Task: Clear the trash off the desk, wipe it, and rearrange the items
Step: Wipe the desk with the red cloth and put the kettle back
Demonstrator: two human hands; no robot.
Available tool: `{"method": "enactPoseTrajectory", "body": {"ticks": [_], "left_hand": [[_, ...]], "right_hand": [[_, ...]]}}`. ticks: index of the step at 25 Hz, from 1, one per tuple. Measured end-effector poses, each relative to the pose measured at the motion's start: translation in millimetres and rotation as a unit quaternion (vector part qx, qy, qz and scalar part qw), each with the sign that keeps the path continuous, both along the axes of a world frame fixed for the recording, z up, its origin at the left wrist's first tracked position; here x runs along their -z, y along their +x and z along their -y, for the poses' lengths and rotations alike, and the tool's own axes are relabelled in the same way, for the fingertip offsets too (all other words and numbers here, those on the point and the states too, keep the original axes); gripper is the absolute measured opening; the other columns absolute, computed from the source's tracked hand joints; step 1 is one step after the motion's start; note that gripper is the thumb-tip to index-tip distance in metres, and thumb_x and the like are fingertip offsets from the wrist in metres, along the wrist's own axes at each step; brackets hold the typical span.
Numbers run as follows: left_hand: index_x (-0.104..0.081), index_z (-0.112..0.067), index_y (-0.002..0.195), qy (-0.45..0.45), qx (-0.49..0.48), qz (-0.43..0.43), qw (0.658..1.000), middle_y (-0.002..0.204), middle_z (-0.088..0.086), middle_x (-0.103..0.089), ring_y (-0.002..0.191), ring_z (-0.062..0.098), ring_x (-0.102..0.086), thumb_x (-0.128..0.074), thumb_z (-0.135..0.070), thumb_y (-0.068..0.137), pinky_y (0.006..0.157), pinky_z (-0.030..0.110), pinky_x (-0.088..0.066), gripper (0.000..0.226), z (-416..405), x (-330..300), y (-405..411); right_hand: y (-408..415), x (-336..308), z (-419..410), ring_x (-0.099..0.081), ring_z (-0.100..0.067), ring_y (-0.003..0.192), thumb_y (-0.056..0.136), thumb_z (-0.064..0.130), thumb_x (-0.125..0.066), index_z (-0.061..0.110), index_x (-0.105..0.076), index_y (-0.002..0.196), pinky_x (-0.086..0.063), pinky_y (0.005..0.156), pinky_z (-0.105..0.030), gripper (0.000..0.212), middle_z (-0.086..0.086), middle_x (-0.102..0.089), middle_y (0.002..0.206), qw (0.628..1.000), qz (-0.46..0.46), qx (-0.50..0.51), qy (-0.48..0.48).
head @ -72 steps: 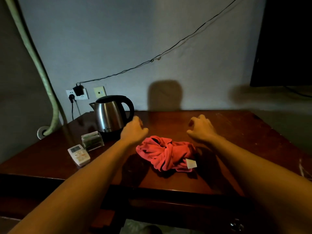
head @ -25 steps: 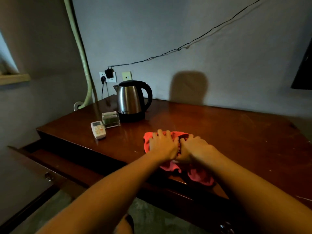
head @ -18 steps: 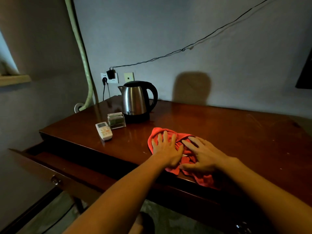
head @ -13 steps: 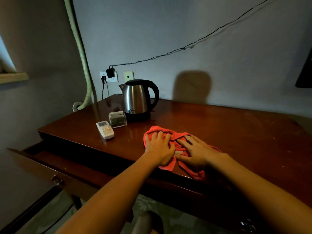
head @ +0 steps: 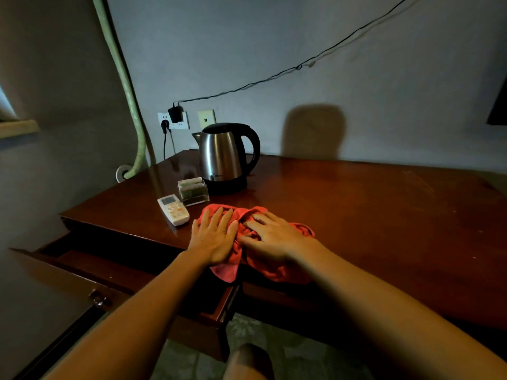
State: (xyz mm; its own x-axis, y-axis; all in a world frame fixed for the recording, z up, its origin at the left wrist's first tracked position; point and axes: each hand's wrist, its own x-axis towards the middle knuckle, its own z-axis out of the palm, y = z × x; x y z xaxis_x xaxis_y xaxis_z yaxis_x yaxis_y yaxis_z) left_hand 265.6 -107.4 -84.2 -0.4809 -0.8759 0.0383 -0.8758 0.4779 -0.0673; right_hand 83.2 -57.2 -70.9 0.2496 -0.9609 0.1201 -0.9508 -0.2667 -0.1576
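A crumpled red cloth [head: 299,231] lies near the front edge of the dark wooden desk [head: 384,215], one corner hanging over the edge. My left hand [head: 214,237] presses flat on the cloth's left part, fingers straight. Beside it, my right hand [head: 271,234] rests on the cloth with fingers spread and slightly bent. A steel kettle [head: 223,156] stands at the back left. In front of it sit a clear holder with packets [head: 193,191] and a white remote [head: 173,209].
Below the desk's left front, a drawer [head: 90,272] is pulled out with a round knob on its face. A wall socket with plugs [head: 172,120] and a pale pipe [head: 123,86] are at the back left. A cable runs across the wall.
Both hands have slid the cloth leftward along the desk's front, closer to the remote. Earlier the hands went from hovering curled above the cloth to pressing on it.
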Motion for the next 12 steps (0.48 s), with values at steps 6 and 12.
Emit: {"method": "enactPoseTrajectory", "body": {"ticks": [6, 12], "left_hand": [[-0.011, -0.023, 0.156, -0.011, 0.049, 0.04, 0.998, 0.165, 0.003, 0.002, 0.15, 0.033, 0.007, 0.009, -0.059, 0.08, 0.116, 0.063, -0.008, 0.086, 9, 6, -54], [-0.021, -0.031, 0.153, 0.015, 0.088, -0.077, 0.993, 0.164, 0.001, -0.011, 0.151, 0.027, 0.0, -0.004, -0.058, 0.094, 0.12, 0.051, -0.006, 0.067, -25, 3, -151]], "right_hand": [[-40, -2, -27, -0.039, -0.028, 0.133, 0.094, 0.05, -0.048, 0.021, -0.053, 0.129, -0.031, 0.111, -0.039, 0.046, -0.008, -0.048, 0.141, 0.996, 0.08, 0.031, -0.028], [-105, -8, -77, -0.042, -0.031, 0.122, 0.094, 0.053, -0.039, 0.027, -0.057, 0.123, -0.035, 0.1, -0.042, 0.043, -0.004, -0.056, 0.13, 0.973, 0.029, 0.215, -0.073]]}}
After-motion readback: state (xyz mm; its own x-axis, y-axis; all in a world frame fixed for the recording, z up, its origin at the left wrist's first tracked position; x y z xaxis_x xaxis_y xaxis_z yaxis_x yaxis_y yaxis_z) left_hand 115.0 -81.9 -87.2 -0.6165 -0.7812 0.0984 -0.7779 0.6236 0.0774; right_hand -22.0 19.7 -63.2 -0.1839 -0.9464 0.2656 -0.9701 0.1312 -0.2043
